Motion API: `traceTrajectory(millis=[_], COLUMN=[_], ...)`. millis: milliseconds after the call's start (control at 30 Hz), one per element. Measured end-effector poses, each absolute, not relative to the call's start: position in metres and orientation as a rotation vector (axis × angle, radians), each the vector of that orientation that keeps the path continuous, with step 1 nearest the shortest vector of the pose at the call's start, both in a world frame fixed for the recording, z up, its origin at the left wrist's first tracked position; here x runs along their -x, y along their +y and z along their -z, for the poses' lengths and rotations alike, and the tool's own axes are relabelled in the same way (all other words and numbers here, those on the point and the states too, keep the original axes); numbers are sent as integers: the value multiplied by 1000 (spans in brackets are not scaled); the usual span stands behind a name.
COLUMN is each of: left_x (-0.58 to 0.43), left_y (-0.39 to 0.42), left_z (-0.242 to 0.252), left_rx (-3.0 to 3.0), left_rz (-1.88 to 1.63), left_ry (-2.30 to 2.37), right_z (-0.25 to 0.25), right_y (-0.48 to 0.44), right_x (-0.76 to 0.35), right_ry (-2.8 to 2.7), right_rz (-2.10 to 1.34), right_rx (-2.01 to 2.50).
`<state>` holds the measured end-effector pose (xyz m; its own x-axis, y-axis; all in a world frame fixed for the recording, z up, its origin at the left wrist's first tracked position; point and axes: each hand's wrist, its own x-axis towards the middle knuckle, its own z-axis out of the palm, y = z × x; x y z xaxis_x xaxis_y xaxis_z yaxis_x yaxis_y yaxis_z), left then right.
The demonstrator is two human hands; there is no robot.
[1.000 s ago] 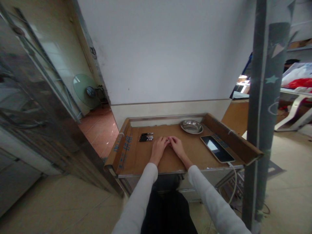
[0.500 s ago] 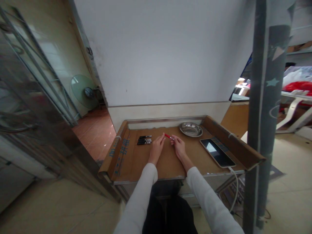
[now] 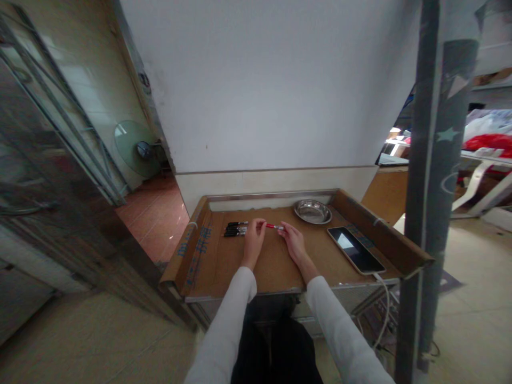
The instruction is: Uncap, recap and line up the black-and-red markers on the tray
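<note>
A slim red marker pen (image 3: 271, 226) with a pale right end is held nearly level above the cardboard between my two hands. My left hand (image 3: 254, 242) is closed, its fingertips pinching the red end. The pale end sits in the fingertips of my right hand (image 3: 294, 242), which is closed on it too. Just beyond my left hand, several black marker pens (image 3: 235, 232) lie side by side, and my left fingers hide part of their right ends.
A round steel dish (image 3: 312, 212) stands at the tray's back right. Nearer me lies a phone (image 3: 355, 250) with a white cable (image 3: 387, 312) running off the front edge. The cardboard tray (image 3: 296, 272) has raised sides, and a wall (image 3: 276, 85) rises behind it.
My left hand has turned and shifted slightly left, its fingers now curled over the red end. The marker has gone from slanting to nearly level. My right hand keeps its hold.
</note>
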<state>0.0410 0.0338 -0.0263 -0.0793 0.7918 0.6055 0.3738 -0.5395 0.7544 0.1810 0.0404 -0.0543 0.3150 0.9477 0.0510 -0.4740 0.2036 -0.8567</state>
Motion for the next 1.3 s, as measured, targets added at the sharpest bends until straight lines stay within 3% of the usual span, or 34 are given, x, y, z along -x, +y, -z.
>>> traceTrajectory(millis=[400,733,900,1300], left_x=[-37,-39,-42,-40], left_y=[38,43,41,39], left_z=[28,39,38,34], left_rx=[-1785,-2136,-2234,-2130], left_rz=[-1744,-1233,-1059,-1031], left_ry=[1383,1402,1479,1676], right_z=[55,45,50,53], right_y=[37,23,26,21], right_x=[-180,-184,-179,-181], right_ry=[-770,-1489,-1840,-1767], right_rz=[-1047,-414,-321,-21], right_rx=[918,1281,1205,1563])
